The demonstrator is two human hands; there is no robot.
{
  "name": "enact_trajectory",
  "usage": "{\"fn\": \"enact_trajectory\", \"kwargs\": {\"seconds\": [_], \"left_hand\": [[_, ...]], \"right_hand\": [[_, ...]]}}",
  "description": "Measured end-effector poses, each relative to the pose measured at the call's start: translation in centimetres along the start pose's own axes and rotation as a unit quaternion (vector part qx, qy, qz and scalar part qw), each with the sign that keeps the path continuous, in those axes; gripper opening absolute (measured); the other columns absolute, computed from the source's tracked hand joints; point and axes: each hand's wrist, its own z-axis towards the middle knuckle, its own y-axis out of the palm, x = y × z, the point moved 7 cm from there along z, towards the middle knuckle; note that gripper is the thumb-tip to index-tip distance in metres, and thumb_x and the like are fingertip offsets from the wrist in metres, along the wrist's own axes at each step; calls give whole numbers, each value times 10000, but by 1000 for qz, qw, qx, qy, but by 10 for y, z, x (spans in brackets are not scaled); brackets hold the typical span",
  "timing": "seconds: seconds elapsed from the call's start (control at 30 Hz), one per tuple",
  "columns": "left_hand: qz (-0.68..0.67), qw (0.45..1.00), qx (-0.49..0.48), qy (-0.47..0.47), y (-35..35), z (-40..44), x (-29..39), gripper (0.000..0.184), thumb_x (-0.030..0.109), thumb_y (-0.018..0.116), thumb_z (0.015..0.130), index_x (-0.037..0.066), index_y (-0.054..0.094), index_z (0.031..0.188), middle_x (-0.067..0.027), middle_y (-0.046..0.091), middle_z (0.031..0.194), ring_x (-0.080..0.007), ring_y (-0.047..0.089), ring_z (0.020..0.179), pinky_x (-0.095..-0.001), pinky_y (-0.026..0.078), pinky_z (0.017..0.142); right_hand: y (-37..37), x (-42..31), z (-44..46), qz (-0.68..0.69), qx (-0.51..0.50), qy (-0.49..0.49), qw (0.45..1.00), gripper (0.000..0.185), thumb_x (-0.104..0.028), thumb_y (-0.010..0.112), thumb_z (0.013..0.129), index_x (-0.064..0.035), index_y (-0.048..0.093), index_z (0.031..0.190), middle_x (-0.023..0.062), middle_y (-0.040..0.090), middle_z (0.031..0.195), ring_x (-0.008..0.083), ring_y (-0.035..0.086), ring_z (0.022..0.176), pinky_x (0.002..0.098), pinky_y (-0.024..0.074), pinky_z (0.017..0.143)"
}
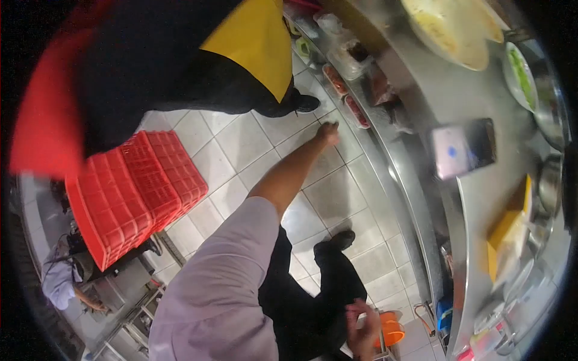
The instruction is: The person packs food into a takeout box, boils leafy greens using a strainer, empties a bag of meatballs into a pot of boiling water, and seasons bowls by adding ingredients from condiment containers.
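Note:
My left hand (328, 133) is at the end of my outstretched bare arm, over the tiled floor beside the steel counter's lower shelf. Its fingers are curled in, and no object shows in them. Nearest to it are two small packs of red food, one pack (356, 112) close by and another pack (335, 79) farther along the shelf. Low in the view, my right hand (362, 330) is in front of my dark trousers, slightly blurred. Its fingers are bent but apart, with nothing visible between them. An orange bucket (391, 328) stands on the floor just beyond it.
A person in dark clothes with a yellow panel (250, 45) stands close ahead. Red plastic crates (138, 192) are at the left. On the steel counter (415, 45) are a large bowl (475, 51), a phone-like device (463, 147) and a yellow box (509, 225). Another person (59, 280) is far left.

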Motion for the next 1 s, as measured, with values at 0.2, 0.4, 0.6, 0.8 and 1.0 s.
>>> {"fn": "enact_trajectory", "kwargs": {"seconds": [0.2, 0.4, 0.6, 0.8, 1.0], "left_hand": [[-632, 742, 161, -157, -101, 95, -1, 830, 554, 663, 965, 85, 286, 1536, -200, 545, 1361, -400, 698, 1057, -534, 599, 933], [-680, 720, 110, -83, -85, 126, -9, 665, 383, 619, 1028, 87, 296, 1528, -210, 537, 1393, -354, 595, 1272, -501, 563, 1001], [-21, 917, 398, 36, -196, 51, 53, 734, 196, 711, 881, 5, 386, 1512, -256, 487, 1466, -404, 497, 1352, -567, 443, 1068], [232, 903, 333, 139, -181, 109, 56, 724, 372, 651, 901, 19, 465, 1506, -223, 527, 1475, -337, 391, 1446, -474, 304, 1182], [107, 911, 380, 121, -179, 108, 46, 581, 265, 691, 886, 25, 542, 1393, -228, 561, 1430, -370, 466, 1361, -514, 336, 1143]], "right_hand": [[103, 185, -36, 12, -1, 154, 988, 349, -25, 708, 947, -4, 655, 1292, 114, 748, 1039, 174, 700, 947, 295, 555, 841], [106, 184, 58, -59, -14, 142, 988, 223, -115, 650, 989, 19, 694, 1161, 190, 746, 1100, 245, 722, 859, 345, 564, 777], [118, 178, 172, -35, 18, 79, 996, 183, -110, 676, 979, -31, 720, 1138, 135, 756, 1089, 221, 701, 873, 352, 548, 766], [150, 173, 297, -19, -39, 30, 999, 278, -200, 653, 1009, -10, 689, 1208, 197, 718, 1163, 290, 711, 1007, 407, 551, 909], [170, 103, 497, -132, 123, -232, 956, 331, -83, 584, 984, -23, 613, 1308, 265, 625, 1275, 433, 576, 1232, 503, 453, 1060]]}}
